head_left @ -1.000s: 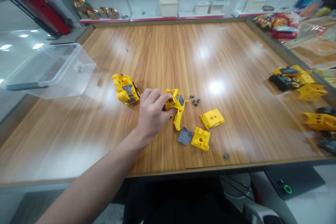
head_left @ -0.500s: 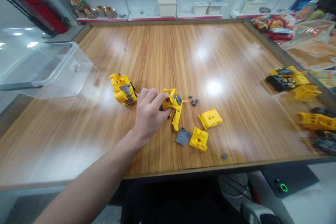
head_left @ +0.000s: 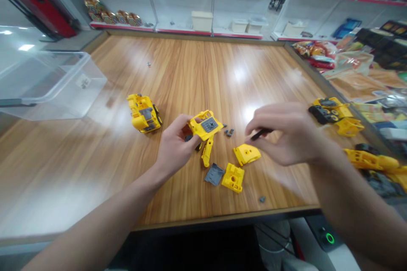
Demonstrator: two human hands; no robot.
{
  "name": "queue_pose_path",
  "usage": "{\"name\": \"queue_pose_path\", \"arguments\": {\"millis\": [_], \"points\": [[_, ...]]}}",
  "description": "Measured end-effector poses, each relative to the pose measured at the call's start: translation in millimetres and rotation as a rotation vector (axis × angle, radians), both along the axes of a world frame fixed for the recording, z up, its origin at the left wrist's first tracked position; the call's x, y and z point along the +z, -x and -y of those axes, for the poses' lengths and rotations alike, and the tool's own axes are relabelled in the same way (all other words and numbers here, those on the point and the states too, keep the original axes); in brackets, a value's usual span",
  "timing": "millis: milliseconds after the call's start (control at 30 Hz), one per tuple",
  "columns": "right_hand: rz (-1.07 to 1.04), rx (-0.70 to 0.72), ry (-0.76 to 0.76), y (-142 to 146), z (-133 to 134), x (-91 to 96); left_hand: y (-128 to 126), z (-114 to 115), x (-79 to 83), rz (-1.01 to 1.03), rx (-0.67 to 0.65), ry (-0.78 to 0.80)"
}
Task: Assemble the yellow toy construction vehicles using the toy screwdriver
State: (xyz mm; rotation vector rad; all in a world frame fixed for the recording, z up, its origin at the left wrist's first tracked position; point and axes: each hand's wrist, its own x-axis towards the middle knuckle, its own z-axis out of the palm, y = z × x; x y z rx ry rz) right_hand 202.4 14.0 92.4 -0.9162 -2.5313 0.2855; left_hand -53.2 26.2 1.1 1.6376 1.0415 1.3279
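Over the wood table (head_left: pixel 95 169), left fingers (head_left: pixel 181 123) grip a yellow plastic shell (head_left: pixel 203 126), right fingers (head_left: pixel 254 126) pinch a black rod (head_left: pixel 260 134).

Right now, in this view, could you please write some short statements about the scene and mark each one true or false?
The left hand holds a yellow plastic toy part. True.

The right hand is empty. False: it pinches a small black rod.

The grey plate sits on the yellow toy vehicle. False: it lies on the wooden table, beside a yellow part.

The clear plastic bin stands to the left of the yellow toy vehicle in this view. True.

The two hands touch each other. False: they are apart.
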Motion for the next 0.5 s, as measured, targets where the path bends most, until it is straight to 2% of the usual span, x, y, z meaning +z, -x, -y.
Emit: {"name": "queue_pose_path", "arguments": {"millis": [100,200,333,500], "points": [[0.104,0.048,0.073,21,-6,-44.9,-4,2,0.9,0.328,-0.207,0.256],[0.221,0.023,0.146,39,-2,-76.7,-6,2,2.2,0.523,-0.308,0.408],[0.295,-0.025,0.249,50,9,-85.7,-6,4,5.3,0.591,-0.366,0.528],[0.277,-0.019,0.310,51,11,-96.6,-5,5,4.9,0.600,-0.360,0.594]]}}
